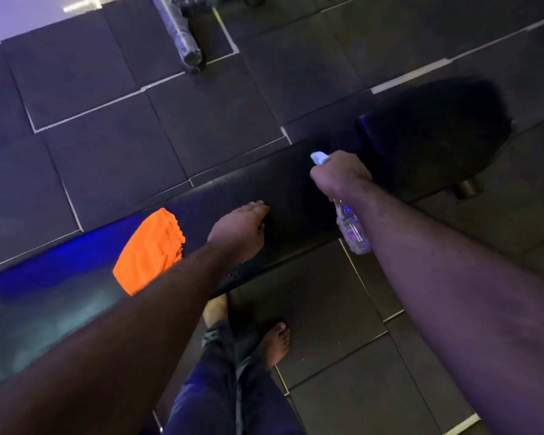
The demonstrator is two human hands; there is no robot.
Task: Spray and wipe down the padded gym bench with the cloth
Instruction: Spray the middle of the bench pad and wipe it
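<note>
The right hand (338, 175) grips the spray bottle (350, 227) above the bench (283, 177), while the left hand (239, 233), fingers together and empty, rests on the padding just right of the orange cloth (148, 251).

Floor: dark square rubber tiles (107, 146), pale seams between them, some gaps showing light strips.
Far left corner: pale, brightly lit surface (29, 17) with a glare streak.
Far edge, centre: dark padded roller (186, 42) wrapped in glossy plastic, lying on the tiles.
Light: dim overall, violet cast; blue glow at left.
Focus: slightly blurred, fine detail unclear.
</note>
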